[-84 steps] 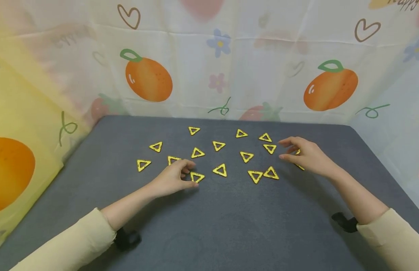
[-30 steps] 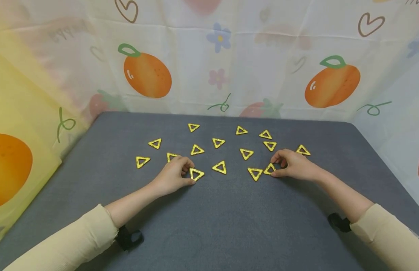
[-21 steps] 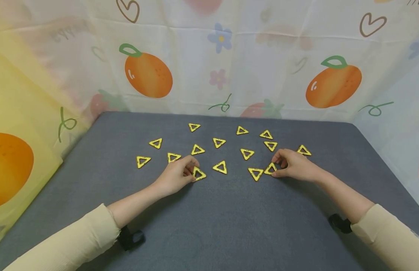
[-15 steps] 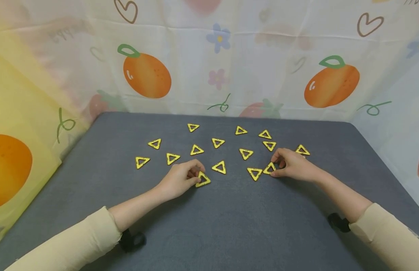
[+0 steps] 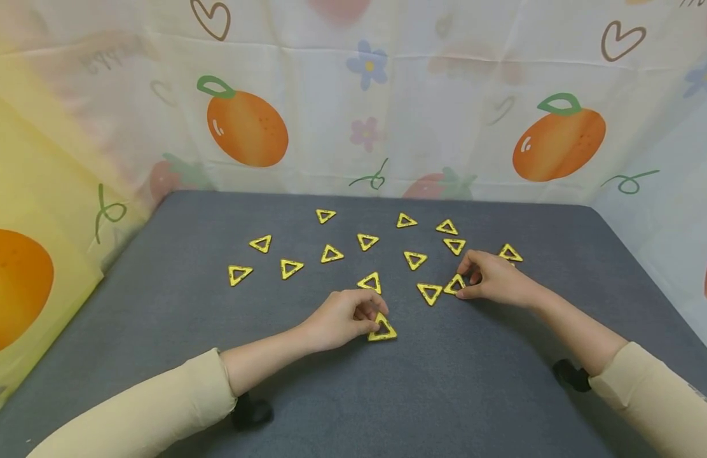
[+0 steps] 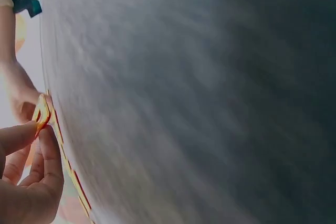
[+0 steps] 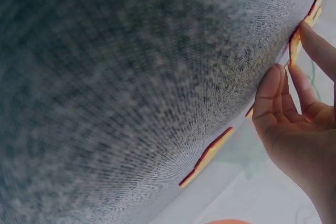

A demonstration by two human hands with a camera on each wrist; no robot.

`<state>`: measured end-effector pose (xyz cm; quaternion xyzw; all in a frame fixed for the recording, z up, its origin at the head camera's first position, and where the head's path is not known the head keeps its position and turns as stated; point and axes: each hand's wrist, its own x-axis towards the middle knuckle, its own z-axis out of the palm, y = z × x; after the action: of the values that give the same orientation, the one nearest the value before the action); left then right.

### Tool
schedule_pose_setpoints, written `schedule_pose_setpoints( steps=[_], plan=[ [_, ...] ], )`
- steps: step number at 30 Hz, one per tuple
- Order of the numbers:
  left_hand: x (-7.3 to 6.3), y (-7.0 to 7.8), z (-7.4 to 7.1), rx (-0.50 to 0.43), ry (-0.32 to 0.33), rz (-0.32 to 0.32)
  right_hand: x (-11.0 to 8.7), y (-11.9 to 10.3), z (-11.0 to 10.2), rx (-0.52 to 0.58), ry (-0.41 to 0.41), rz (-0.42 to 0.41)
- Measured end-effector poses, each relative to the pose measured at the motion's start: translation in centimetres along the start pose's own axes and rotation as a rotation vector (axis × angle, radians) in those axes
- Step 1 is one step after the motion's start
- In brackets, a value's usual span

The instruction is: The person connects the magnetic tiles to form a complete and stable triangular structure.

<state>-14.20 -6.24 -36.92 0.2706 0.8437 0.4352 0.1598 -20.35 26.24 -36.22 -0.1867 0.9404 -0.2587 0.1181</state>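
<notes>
In the head view my left hand (image 5: 349,319) pinches a yellow triangle tile (image 5: 390,333) with a hollow centre, held by one edge between thumb and fingers. The left wrist view shows this held tile (image 6: 42,113) at the fingertips, tilted up from the table. Further right, my right hand (image 5: 493,277) has its thumb and forefinger on the edges of another yellow triangle tile (image 5: 448,290) lying on the table. That tile (image 7: 295,47) shows between thumb and finger in the right wrist view. A similar tile (image 5: 429,294) lies close beside it, and one (image 5: 376,280) lies just beyond my left hand.
Several more yellow triangle tiles lie scattered over the dark grey table (image 5: 330,407), among them one at the far left (image 5: 239,275) and one behind my right hand (image 5: 510,251). A fruit-printed cloth (image 5: 399,114) hangs behind the table.
My left hand closed on a tile, lifted it and carried it right and towards me, turning it. My right hand moved left to a flat tile and has since stayed there.
</notes>
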Motion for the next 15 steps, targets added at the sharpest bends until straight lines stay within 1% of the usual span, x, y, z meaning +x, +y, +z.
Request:
schedule_pose_setpoints(
  steps=[4, 7, 9, 15],
  plan=[
    [0.4, 0.3, 0.8, -0.047, -0.048, -0.002, 0.0, 0.0, 0.0, 0.006, 0.003, 0.004],
    [0.5, 0.4, 1.2, -0.056, -0.075, 0.01, 0.0, 0.0, 0.1, 0.006, 0.002, 0.003],
    [0.6, 0.4, 1.4, -0.047, -0.087, 0.015, 0.0, 0.0, 0.1, 0.006, 0.002, 0.003],
    [0.6, 0.4, 1.6, -0.013, -0.096, 0.013, 0.0, 0.0, 0.0, 0.007, -0.002, 0.007]
  ],
)
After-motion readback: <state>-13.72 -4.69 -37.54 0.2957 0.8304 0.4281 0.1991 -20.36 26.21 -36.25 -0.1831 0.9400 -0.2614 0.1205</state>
